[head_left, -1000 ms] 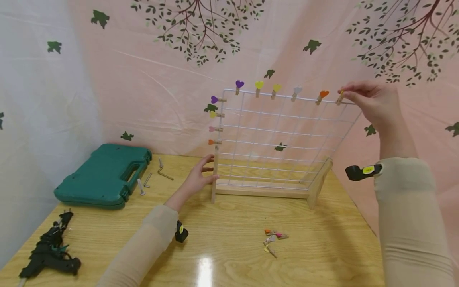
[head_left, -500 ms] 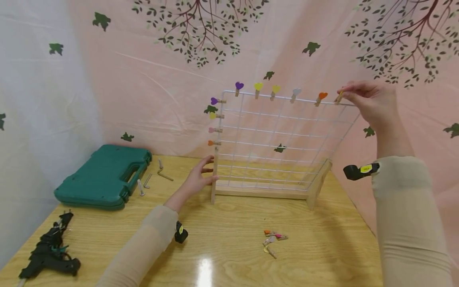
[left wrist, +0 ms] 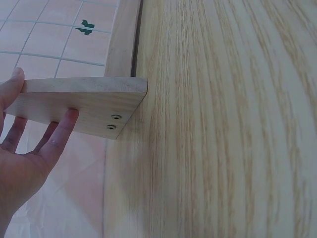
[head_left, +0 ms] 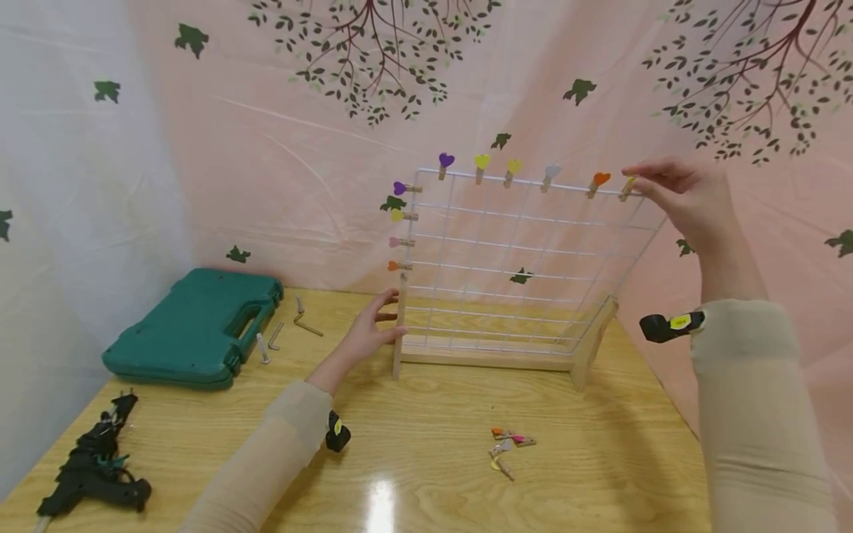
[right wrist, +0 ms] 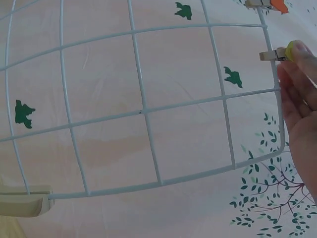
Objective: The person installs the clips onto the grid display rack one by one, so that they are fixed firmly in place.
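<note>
Pinching yellow clip (head_left: 625, 193) crosswise at top of grid (right wrist: 144, 111), upper R of frame, w/ nearer R hand (head_left: 696, 196) & gripping wooden leg (left wrist: 99, 106) mid-frame w/ L hand (head_left: 363, 329).

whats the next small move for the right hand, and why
Probably let go of the yellow-heart clip: it sits across the top wire, and the right hand pinches it at its heart end. The left hand touches the wooden side piece, which may help steadiness.
</note>
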Motion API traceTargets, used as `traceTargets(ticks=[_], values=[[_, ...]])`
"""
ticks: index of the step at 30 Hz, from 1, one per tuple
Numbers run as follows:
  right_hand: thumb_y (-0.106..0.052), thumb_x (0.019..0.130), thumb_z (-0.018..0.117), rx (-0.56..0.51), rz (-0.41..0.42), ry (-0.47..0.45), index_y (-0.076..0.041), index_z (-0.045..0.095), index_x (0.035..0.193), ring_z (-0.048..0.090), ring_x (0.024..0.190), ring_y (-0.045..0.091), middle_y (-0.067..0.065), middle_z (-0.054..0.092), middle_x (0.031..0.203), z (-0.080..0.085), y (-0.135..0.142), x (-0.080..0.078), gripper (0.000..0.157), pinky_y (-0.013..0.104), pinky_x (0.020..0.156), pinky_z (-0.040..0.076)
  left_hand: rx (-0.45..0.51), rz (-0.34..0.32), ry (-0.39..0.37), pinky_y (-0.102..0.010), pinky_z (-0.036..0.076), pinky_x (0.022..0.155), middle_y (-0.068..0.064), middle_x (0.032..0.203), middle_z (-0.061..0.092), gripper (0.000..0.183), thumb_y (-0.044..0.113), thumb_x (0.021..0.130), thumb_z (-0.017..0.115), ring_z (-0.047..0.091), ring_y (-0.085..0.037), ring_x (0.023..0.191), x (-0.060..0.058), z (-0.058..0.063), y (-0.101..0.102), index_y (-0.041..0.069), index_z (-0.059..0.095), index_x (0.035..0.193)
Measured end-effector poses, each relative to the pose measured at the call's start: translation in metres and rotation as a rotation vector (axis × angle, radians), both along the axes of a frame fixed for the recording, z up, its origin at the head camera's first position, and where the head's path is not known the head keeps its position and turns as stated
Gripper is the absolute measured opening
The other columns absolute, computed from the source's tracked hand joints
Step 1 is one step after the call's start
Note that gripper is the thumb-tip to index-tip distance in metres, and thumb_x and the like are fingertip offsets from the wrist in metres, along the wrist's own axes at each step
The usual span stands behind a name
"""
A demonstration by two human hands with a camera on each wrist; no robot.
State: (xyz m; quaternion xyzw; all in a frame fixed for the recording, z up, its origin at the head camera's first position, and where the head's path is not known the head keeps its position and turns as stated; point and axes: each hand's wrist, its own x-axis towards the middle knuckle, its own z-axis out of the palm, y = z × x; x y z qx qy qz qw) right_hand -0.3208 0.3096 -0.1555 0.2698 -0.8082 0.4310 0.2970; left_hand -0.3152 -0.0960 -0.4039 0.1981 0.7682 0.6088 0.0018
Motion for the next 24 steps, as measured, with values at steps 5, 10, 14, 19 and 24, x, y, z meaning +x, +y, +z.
traceTargets(ticks=[5, 10, 14, 19, 24], values=[[0.007, 0.077, 0.062, -0.218, 0.127, 0.077, 0.011, 0.059, 0.104, 0.056, 0.102, 0.016, 0.011, 0.063, 0.108, -0.008, 0.003, 0.005, 0.027, 0.015, 0.086, 0.045, -0.013, 0.011, -0.001, -0.045, 0.052, 0.076, -0.012, 0.141, 0.029, 0.072, 0.009, 0.082, 0.064, 0.038, -0.039, 0.119, 0.000, -0.001, 0.001, 0.017, 0.024, 0.141], [0.014, 0.075, 0.060, -0.299, 0.290, 0.163, 0.018, 0.056, 0.100, 0.055, 0.101, 0.025, 0.021, 0.060, 0.107, -0.033, -0.002, 0.015, 0.026, 0.021, 0.089, 0.045, -0.014, 0.019, 0.004, -0.043, 0.053, 0.075, -0.013, 0.140, 0.029, 0.072, 0.008, 0.082, 0.064, 0.039, -0.039, 0.119, 0.000, -0.001, 0.002, 0.016, 0.024, 0.141], [0.016, 0.076, 0.058, -0.139, 0.263, 0.067, 0.017, 0.055, 0.104, 0.054, 0.104, 0.019, 0.018, 0.059, 0.110, -0.067, -0.017, 0.036, 0.028, 0.020, 0.092, 0.042, -0.005, 0.013, 0.007, -0.044, 0.052, 0.075, -0.013, 0.140, 0.030, 0.071, 0.008, 0.082, 0.064, 0.039, -0.040, 0.118, 0.000, -0.001, 0.002, 0.015, 0.024, 0.141], [0.008, 0.078, 0.062, 0.227, 0.153, -0.077, 0.004, 0.056, 0.113, 0.050, 0.103, 0.007, 0.015, 0.057, 0.113, -0.116, -0.040, 0.058, 0.036, 0.014, 0.091, 0.038, 0.001, 0.014, -0.003, -0.046, 0.052, 0.076, -0.012, 0.140, 0.029, 0.071, 0.007, 0.082, 0.063, 0.039, -0.038, 0.119, -0.001, -0.001, 0.003, 0.017, 0.024, 0.140], [-0.002, 0.072, 0.071, 0.420, 0.262, -0.141, -0.002, 0.059, 0.109, 0.055, 0.097, 0.017, 0.012, 0.059, 0.110, -0.172, -0.057, 0.065, 0.038, 0.029, 0.080, 0.050, 0.001, 0.013, -0.007, -0.045, 0.052, 0.075, -0.012, 0.141, 0.029, 0.072, 0.006, 0.082, 0.063, 0.039, -0.038, 0.119, -0.002, -0.002, 0.002, 0.015, 0.023, 0.141]])
